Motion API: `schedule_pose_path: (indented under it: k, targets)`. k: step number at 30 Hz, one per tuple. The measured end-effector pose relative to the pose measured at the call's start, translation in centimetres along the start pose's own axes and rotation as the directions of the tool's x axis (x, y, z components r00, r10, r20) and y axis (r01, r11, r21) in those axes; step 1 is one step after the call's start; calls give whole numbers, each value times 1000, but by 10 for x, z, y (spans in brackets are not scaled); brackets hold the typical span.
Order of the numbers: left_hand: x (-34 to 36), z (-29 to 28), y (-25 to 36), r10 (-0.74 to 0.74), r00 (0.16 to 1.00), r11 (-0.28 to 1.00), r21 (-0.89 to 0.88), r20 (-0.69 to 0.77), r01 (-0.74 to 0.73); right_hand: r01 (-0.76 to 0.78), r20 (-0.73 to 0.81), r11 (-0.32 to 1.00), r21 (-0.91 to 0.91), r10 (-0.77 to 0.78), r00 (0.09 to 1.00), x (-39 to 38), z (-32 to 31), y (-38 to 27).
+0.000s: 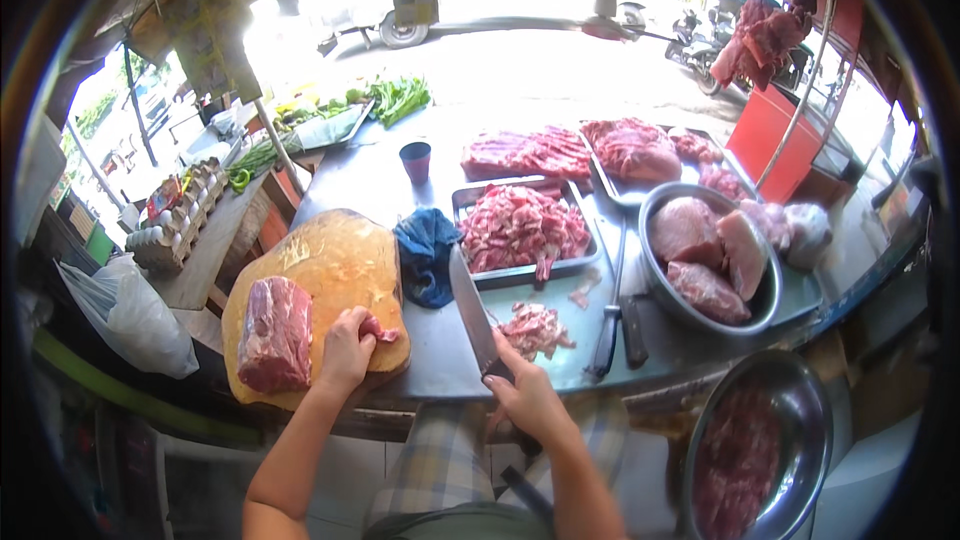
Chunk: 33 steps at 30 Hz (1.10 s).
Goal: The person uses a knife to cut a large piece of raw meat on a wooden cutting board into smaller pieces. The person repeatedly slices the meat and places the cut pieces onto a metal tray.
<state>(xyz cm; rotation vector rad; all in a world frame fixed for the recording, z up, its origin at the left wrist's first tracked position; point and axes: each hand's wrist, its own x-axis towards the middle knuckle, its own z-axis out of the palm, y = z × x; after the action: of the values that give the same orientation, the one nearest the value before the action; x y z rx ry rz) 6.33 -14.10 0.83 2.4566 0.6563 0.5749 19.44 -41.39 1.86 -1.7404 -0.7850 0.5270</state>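
My left hand (346, 348) is closed on a small piece of meat (378, 329) at the right side of a thick wooden chopping board (320, 238). Just left of that hand stands a big block of raw meat (274, 333) on the same board. In my right hand (526, 395) is the dark handle of a large knife, gripped near the table's front edge. The knife's broad blade (470, 302) points up and away, off the board. Beside the blade lies a small heap of pale meat trimmings (536, 329). A crumpled blue cloth (428, 254) sits between board and tray.
A metal tray of cut meat (524, 230) stands mid-table, ribs (527, 153) behind it. At right are a steel bowl (656, 285) with large chunks, a sharpening rod (608, 330) and a second knife (633, 332). Below sits another bowl (818, 440). A cup (416, 162) stands farther back.
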Motion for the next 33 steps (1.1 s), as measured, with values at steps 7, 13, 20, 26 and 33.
schedule_pose_path:
  k: [7,13,20,26,33]
  targets:
    - [5,34,17,182,977,948,283,-115,-143,-142,-114,983,114,155,981,-16,-46,2]
    - [13,22,5,21,993,999,-27,-113,-24,-182,-197,961,209,224,955,-19,-59,13]
    - [86,44,25,-177,920,478,-787,349,390,-190,-159,956,222,227,961,-21,-58,19]
    - [208,107,101,-88,906,452,-794,414,407,-180,-188,949,258,232,954,-21,-59,22]
    - [227,144,131,106,969,952,-304,221,-34,-202,-207,950,239,253,945,-24,-70,25]
